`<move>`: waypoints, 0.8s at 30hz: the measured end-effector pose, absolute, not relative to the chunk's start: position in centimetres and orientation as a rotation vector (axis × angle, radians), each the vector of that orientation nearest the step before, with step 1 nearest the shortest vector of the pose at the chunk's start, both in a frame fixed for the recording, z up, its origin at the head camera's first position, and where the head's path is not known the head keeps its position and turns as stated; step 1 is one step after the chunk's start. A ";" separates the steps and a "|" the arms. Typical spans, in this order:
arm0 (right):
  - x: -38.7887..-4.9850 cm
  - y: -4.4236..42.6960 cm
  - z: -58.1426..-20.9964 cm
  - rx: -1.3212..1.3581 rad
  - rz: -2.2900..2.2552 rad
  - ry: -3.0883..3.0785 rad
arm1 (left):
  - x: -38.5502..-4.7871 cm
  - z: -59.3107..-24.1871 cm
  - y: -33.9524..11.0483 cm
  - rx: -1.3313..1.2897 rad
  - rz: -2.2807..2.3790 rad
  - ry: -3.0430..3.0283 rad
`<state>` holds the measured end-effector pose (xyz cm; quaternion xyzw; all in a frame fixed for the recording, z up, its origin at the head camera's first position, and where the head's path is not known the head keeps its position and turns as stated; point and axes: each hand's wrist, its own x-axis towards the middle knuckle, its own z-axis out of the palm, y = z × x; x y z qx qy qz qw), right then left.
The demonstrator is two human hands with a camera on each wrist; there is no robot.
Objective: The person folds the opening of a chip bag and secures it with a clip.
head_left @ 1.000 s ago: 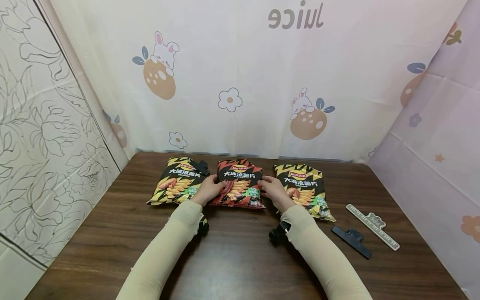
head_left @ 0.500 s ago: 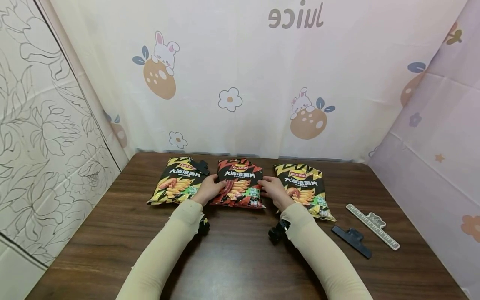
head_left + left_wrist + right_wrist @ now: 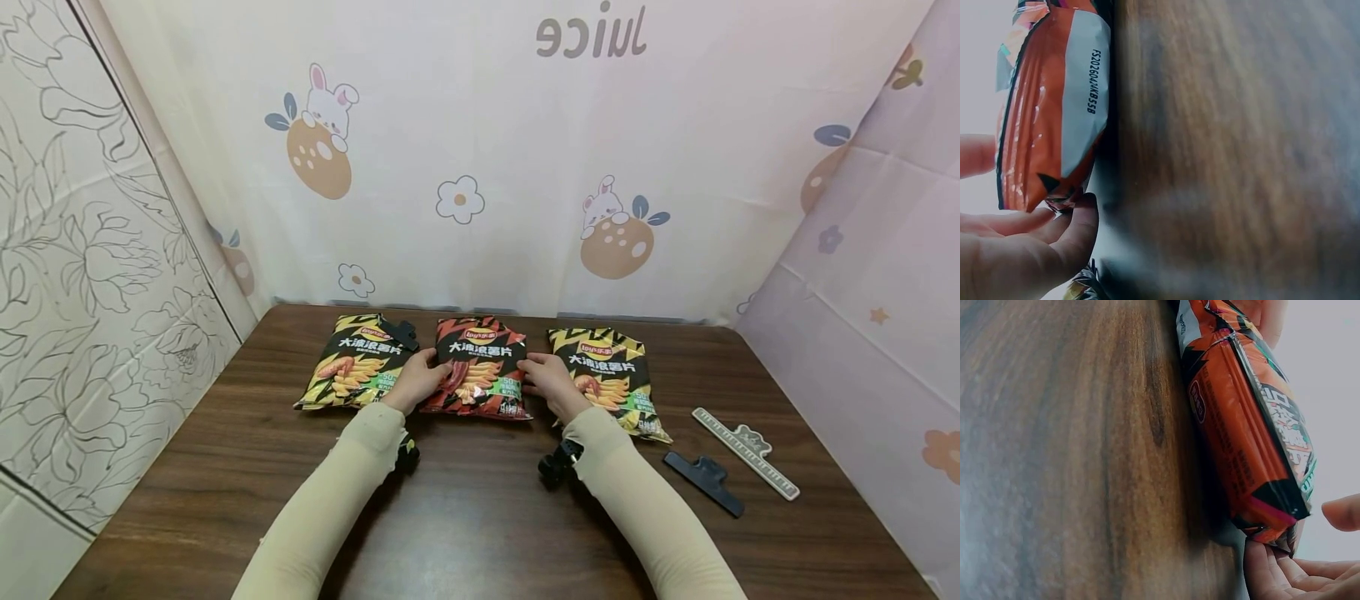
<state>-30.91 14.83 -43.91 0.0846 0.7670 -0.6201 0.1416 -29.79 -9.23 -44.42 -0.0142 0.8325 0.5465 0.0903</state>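
Note:
A red bag of chips (image 3: 480, 392) lies on the table between my two hands. My left hand (image 3: 416, 382) holds its left side; in the left wrist view the fingertips (image 3: 1084, 215) touch its lower corner. At the opposite side my right hand (image 3: 551, 383) holds the edge, with fingertips (image 3: 1259, 553) curled at the lower corner. Its thumb (image 3: 1342, 511) shows slightly apart from the bag in the right wrist view. A yellow-and-black bag of chips (image 3: 351, 358) with a black clip (image 3: 402, 335) lies left of it. Another yellow-and-black bag (image 3: 606, 367) lies to the right.
A second black clip (image 3: 703, 483) and a white clip (image 3: 746, 452) lie on the right part of the brown wooden table (image 3: 480, 517). Behind the table hangs a printed curtain (image 3: 517, 250). A flower-patterned panel (image 3: 97, 275) stands at the left.
The red bag's lower edge has shifted very slightly toward me and to the right. Both hands stay at its sides; everything else is unmoved.

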 end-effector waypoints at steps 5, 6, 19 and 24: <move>-30.8 14.9 -43.7 0.240 -1.779 2.211 | -29.7 -44.4 -9.3 -0.057 1.649 2.457; -30.7 14.9 -43.7 0.236 -1.777 2.212 | -29.6 -44.4 -9.3 -0.058 1.654 2.452; -30.6 15.6 -43.7 0.204 -1.754 2.235 | -29.1 -44.2 -9.2 -0.053 1.690 2.436; -30.5 15.7 -43.7 0.193 -1.737 2.259 | -28.7 -44.0 -9.1 -0.059 1.686 2.450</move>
